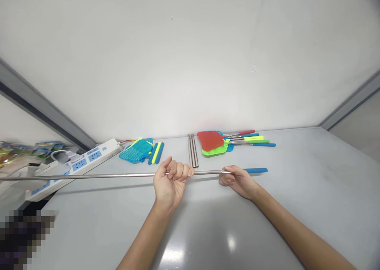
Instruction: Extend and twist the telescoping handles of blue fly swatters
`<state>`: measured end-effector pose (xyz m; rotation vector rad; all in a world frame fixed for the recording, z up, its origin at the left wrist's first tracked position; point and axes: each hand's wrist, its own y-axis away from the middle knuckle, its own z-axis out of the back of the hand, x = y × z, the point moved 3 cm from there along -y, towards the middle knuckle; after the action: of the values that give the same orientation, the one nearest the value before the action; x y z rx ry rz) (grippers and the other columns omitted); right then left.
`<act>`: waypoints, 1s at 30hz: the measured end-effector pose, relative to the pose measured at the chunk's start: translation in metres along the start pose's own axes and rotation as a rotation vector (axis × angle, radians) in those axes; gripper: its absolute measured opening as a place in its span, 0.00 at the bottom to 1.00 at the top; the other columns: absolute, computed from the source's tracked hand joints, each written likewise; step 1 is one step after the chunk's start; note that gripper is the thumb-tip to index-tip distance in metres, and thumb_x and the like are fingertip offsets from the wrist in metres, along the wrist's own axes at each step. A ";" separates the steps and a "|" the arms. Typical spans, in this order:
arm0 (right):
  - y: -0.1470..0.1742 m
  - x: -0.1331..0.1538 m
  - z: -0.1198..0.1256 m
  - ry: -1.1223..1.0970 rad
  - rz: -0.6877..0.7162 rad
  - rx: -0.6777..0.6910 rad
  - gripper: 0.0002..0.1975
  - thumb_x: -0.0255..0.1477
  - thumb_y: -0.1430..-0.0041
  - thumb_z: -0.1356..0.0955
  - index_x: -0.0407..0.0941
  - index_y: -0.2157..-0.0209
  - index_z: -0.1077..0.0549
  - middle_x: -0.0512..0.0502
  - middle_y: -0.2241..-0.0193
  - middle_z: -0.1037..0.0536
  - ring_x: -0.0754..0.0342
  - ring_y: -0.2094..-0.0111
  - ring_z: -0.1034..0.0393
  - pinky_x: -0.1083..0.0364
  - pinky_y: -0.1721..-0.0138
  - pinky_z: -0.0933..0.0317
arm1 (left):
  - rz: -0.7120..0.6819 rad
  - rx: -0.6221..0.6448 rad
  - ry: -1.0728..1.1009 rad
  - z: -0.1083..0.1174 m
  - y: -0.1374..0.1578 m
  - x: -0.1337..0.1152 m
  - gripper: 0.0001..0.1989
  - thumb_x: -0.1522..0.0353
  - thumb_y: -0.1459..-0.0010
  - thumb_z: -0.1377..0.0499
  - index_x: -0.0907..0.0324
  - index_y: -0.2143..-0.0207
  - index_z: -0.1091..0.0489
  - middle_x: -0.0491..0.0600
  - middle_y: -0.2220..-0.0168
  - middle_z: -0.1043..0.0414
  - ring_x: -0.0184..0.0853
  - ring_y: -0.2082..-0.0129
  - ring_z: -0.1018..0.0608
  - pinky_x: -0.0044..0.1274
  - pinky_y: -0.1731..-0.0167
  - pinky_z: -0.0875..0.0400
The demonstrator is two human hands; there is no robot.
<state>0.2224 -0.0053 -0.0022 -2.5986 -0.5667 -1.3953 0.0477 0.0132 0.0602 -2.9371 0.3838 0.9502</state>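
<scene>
A long, extended telescopic metal rod (133, 175) with a blue handle (257, 170) lies level across the view, and its left end runs out of the picture. My left hand (172, 179) is closed around the rod's middle, palm turned up. Just left of the blue handle, my right hand (236, 179) grips the rod, fingers curled round it. Behind my left hand, several bare metal tubes (192, 149) lie side by side on the table. Beyond my right hand is a pile of fly swatters with a red head (211, 140) on top.
Blue swatter heads (136, 150) lie at the back, beside blue and yellow handle sleeves (157, 153). A white power strip (86, 162) with plugs stretches along the left side of the grey table (311, 183). Packaged goods (32, 151) sit past the left edge. A wall (190, 64) stands behind.
</scene>
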 end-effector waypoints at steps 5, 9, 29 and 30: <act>0.000 0.001 0.002 0.014 0.013 0.008 0.17 0.28 0.46 0.43 0.43 0.87 0.50 0.55 0.86 0.56 0.60 0.82 0.60 0.55 0.76 0.60 | 0.003 0.005 0.015 0.000 0.000 -0.002 0.20 0.69 0.47 0.57 0.61 0.88 0.62 0.41 0.89 0.64 0.26 0.88 0.48 0.23 0.81 0.45; 0.001 0.002 0.003 0.020 0.022 0.007 0.17 0.27 0.45 0.43 0.43 0.87 0.50 0.55 0.86 0.56 0.60 0.82 0.60 0.55 0.76 0.61 | 0.010 0.006 0.010 0.001 0.000 -0.004 0.20 0.69 0.46 0.57 0.61 0.88 0.61 0.41 0.89 0.64 0.26 0.88 0.48 0.23 0.81 0.45; 0.005 0.010 0.009 0.134 0.043 -0.017 0.17 0.29 0.47 0.42 0.44 0.87 0.50 0.54 0.86 0.55 0.59 0.82 0.59 0.55 0.76 0.60 | 0.018 -0.020 -0.005 0.002 0.000 -0.008 0.20 0.68 0.46 0.57 0.61 0.88 0.59 0.41 0.90 0.60 0.26 0.87 0.45 0.23 0.80 0.43; 0.006 0.010 0.010 0.135 0.045 -0.018 0.18 0.29 0.47 0.42 0.44 0.87 0.50 0.54 0.86 0.54 0.59 0.82 0.59 0.55 0.76 0.60 | 0.018 -0.021 -0.007 0.002 0.000 -0.009 0.20 0.68 0.46 0.57 0.61 0.88 0.59 0.41 0.90 0.60 0.26 0.87 0.45 0.23 0.80 0.43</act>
<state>0.2372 -0.0049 0.0009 -2.4897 -0.4755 -1.5535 0.0399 0.0153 0.0640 -2.9533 0.4025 0.9721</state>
